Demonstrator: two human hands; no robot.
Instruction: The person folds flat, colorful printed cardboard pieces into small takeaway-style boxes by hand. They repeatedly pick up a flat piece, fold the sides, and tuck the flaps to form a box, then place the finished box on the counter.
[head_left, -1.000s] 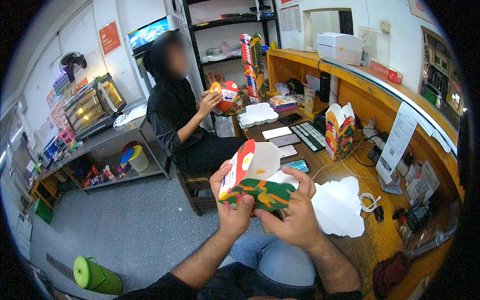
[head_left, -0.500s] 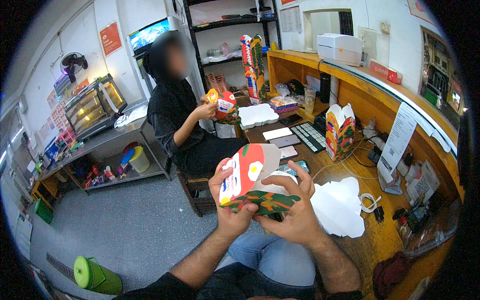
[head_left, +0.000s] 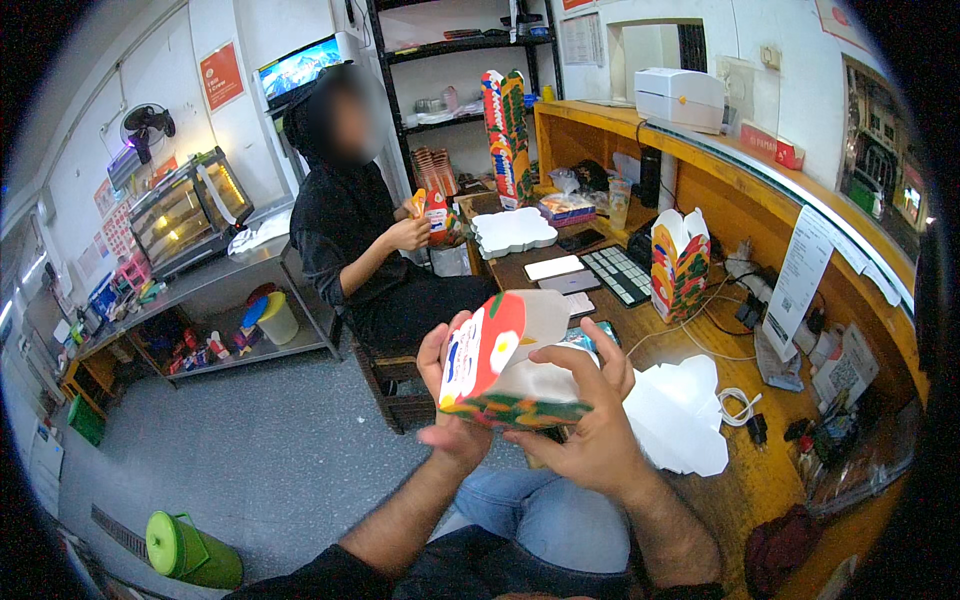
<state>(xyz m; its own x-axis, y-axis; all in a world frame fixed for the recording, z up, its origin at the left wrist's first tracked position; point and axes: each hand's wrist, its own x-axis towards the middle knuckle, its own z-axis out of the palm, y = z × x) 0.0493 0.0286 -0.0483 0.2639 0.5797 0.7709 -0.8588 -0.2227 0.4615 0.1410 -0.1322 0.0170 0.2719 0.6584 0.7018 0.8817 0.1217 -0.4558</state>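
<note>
Both my hands hold a colourful printed cardboard food box (head_left: 500, 365), partly folded, with a white inside and a flap bent over its top. My left hand (head_left: 452, 420) supports it from the left and below. My right hand (head_left: 590, 425) grips its right side, fingers over the top flap. A flat white unfolded box blank (head_left: 680, 415) lies on the wooden counter (head_left: 740, 490) just right of my hands. A finished upright box (head_left: 678, 265) stands farther back on the counter.
A seated person in black (head_left: 360, 240) folds another box (head_left: 432, 215) across from me. A stack of white blanks (head_left: 512, 230), a keyboard (head_left: 618, 272), phones, cables and a white printer (head_left: 680, 95) sit on the counter. A green bin (head_left: 190, 550) lies on the floor.
The box has turned in my hands and its top flap has folded down over the opening. The seated person has lowered their box a little.
</note>
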